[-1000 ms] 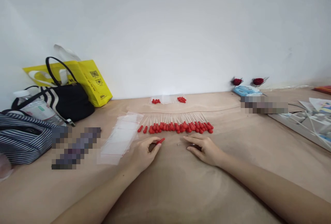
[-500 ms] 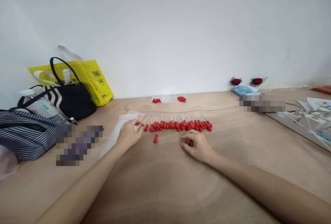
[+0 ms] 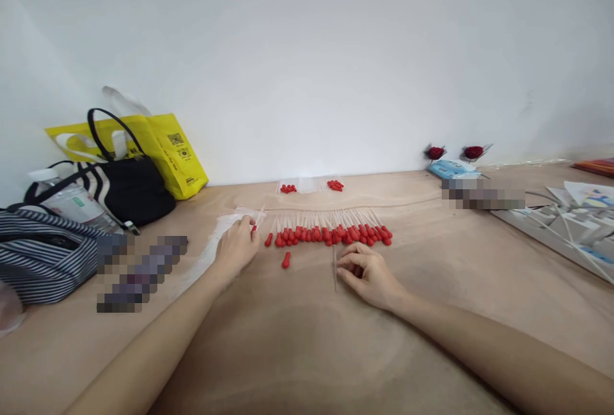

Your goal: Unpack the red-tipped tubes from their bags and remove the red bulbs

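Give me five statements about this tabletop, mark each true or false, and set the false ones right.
1. The left hand has its fingers at a red-bulbed dropper. True.
2. The right hand is on the striped bag. False: its fingertips are at a thin tube.
3. One red bulb lies apart from the row of droppers, on the person's side of it. True.
4. The bulbs in that row point toward the wall. False: they point toward the person, the slender stems toward the wall.
5. The black bag sits in front of the yellow bag. True.
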### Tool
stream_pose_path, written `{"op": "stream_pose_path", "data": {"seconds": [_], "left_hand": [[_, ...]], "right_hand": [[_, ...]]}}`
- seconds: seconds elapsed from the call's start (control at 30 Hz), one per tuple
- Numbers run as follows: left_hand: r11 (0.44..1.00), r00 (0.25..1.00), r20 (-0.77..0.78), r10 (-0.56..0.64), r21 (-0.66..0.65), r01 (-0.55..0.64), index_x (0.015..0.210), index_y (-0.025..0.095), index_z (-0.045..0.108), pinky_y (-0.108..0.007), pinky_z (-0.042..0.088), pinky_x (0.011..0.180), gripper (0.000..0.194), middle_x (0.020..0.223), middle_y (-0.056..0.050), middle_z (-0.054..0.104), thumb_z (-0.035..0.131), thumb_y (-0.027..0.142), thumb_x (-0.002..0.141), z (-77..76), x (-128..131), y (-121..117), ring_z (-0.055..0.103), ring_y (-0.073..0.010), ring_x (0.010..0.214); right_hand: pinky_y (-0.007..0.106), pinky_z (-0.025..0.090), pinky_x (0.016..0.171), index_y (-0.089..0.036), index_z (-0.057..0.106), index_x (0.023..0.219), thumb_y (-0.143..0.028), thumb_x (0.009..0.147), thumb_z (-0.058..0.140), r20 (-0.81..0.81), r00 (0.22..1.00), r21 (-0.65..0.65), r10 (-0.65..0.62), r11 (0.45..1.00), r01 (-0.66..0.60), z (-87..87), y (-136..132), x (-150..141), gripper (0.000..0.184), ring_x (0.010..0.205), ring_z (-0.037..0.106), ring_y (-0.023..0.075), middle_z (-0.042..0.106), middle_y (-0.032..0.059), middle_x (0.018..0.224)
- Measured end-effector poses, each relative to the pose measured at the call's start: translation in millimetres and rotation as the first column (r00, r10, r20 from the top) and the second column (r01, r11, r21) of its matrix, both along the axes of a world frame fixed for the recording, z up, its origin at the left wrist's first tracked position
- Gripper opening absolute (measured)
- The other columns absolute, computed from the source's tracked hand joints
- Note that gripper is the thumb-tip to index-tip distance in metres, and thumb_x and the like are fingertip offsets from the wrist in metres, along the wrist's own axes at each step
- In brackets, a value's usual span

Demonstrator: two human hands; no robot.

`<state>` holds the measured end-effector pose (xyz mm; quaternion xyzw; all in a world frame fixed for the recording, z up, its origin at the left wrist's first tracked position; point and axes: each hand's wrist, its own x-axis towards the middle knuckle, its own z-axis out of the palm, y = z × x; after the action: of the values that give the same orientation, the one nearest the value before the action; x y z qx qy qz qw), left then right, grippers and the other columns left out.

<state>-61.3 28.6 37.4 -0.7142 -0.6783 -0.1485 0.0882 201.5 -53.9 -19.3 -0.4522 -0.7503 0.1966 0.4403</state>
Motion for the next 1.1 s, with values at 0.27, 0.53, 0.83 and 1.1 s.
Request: {"op": "stream_pose_path", "data": {"seconds": [0.27,0.53,0.83,1.1], "left_hand": [[0.732,0.728,0.120,-0.674,0.239,0.638,0.098,0.018,0.047,-0.024,0.046,0.067,0.018,0.084,-0.003,0.058,0.041,0.019,0.081,-17.7,35.1,-63.2,0.057,-0.0124,0.072],[0.614,0.562,0.271,-0.781,0.168,0.771,0.093,0.017,0.050,-0.023,0.045,0.066,0.014,0.083,-0.003,0.057,0.042,0.014,0.082,-31.4,54.7,-72.7,0.055,-0.0109,0.071],[0.550,0.492,0.303,-0.816,0.146,0.823,0.096,0.015,0.058,-0.023,0.048,0.063,0.020,0.082,-0.006,0.058,0.045,0.017,0.080,-32.8,59.2,-84.6,0.055,-0.0115,0.070],[0.494,0.454,0.235,-0.860,0.153,0.856,0.096,0.019,0.064,-0.035,0.048,0.088,0.021,0.098,-0.006,0.066,0.050,0.023,0.080,-44.1,58.5,-83.9,0.060,-0.0177,0.096]], "right_hand": [[0.034,0.047,0.073,-0.021,0.050,0.112,-0.030,0.074,0.057,0.050,0.997,0.204,-0.067,0.977,0.056,-0.2,-0.3,23.3,0.040,0.088,0.052,0.0187,0.054,0.0088,0.098],[0.038,0.043,0.079,-0.022,0.048,0.118,-0.040,0.073,0.059,0.222,0.974,0.224,0.037,0.971,-0.088,-0.2,-4.0,30.3,0.049,0.094,0.050,0.0207,0.054,0.0099,0.103],[0.033,0.036,0.070,-0.024,0.064,0.094,-0.031,0.082,0.052,0.389,0.916,0.302,0.097,0.926,-0.226,3.0,-16.9,24.1,0.019,0.072,0.049,0.0144,0.060,0.0012,0.068],[0.031,0.035,0.067,-0.026,0.065,0.091,-0.032,0.081,0.051,0.431,0.898,0.257,0.093,0.941,-0.221,6.8,-29.6,19.5,0.018,0.075,0.051,0.0144,0.061,0.0022,0.077]]}}
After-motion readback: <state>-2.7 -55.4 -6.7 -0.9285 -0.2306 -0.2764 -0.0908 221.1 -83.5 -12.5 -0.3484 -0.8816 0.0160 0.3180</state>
